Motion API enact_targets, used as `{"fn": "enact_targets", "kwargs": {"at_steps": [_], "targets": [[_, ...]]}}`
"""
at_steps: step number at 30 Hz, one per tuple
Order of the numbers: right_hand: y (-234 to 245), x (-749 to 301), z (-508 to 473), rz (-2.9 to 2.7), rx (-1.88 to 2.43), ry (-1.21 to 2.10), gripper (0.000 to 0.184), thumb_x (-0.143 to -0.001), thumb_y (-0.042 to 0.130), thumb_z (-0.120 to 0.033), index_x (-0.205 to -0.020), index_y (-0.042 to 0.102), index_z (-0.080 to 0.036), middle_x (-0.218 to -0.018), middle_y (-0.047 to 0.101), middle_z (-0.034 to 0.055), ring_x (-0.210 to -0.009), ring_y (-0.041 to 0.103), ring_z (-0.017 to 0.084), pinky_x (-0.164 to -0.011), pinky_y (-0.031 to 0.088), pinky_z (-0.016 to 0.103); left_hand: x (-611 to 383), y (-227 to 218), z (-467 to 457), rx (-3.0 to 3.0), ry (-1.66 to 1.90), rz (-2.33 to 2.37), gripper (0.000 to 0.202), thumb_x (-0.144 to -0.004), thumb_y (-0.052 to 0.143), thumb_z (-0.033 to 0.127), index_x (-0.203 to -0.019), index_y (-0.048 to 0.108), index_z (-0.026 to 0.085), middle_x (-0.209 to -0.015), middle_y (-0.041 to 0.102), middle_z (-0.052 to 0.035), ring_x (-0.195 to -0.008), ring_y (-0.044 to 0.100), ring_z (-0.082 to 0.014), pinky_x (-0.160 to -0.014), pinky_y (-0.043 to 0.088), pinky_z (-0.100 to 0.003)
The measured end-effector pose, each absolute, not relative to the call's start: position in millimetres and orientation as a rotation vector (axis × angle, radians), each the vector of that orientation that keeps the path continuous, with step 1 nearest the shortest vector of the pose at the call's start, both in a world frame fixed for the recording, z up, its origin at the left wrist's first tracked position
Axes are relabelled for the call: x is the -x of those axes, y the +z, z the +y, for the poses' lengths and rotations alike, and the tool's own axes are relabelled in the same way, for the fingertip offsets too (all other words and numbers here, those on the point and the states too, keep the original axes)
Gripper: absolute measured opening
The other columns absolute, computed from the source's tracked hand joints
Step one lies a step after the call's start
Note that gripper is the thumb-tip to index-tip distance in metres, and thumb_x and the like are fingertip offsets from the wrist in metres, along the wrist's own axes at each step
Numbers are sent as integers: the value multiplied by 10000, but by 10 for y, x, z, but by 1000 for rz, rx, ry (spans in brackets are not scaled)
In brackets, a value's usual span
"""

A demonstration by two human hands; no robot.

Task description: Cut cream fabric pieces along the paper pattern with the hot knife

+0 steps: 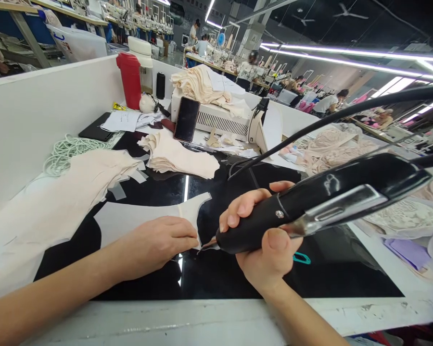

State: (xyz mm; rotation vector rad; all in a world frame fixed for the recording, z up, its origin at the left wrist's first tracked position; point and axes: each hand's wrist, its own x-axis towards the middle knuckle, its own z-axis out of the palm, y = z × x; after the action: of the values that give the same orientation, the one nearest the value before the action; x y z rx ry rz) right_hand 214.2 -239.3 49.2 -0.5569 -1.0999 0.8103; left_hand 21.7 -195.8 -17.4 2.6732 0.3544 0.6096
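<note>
My right hand point(263, 240) is wrapped round a thick black corded hand tool point(310, 202) with a silver lever, my thumb by the lever. The tool's narrow metal tip points left, at the edge of a pale fabric piece point(130, 218) lying on a glossy black board point(238, 281). The fingers of my left hand point(166, 238) are pressed together on that fabric near the tip. Whether the tip touches the cloth I cannot tell. Behind it lies a stack of cream fabric pieces point(184, 156). A larger layered pile of fabric point(68, 192) is on the left.
A phone point(186, 119) leans against a white vented box point(220, 122) topped with folded cloth. A red cup point(130, 79) and green cord point(68, 151) are at the left. The tool's black cable point(310, 120) arches across the right. Lace pieces point(404, 214) lie at the right; people work behind.
</note>
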Motion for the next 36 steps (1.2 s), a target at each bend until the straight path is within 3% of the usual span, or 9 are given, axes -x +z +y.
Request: {"fn": "enact_targets", "kwargs": {"at_steps": [23,30,36], "targets": [[532,-2117,-2360,-1077,641,768,443,-794,829,-436,-1116,555,-304,-771,617,-62,-564,600,138,-457,522,267,-234,-160,-1959,-2659,651,298,418,-981,420,-40,-1241,671,171,-1155,733,-72,-1133,663,-200,-1029,523,-333],[499,-2115,-2376,-1120,647,757,357,-876,756,-349,-1161,546,-304,-801,611,-48,-596,608,136,-481,535,268,-236,-134,-1963,-2677,703,272,394,-959,452,-50,-1198,684,160,-1116,746,-75,-1117,678,-199,-1024,528,-312],[523,-2111,-2369,-1101,636,764,372,-858,773,-387,-1137,541,-299,-790,610,-56,-586,604,135,-479,526,267,-246,-144,-1953,-2677,683,278,402,-971,431,-42,-1209,679,166,-1132,742,-72,-1119,673,-201,-1025,529,-321]]}}
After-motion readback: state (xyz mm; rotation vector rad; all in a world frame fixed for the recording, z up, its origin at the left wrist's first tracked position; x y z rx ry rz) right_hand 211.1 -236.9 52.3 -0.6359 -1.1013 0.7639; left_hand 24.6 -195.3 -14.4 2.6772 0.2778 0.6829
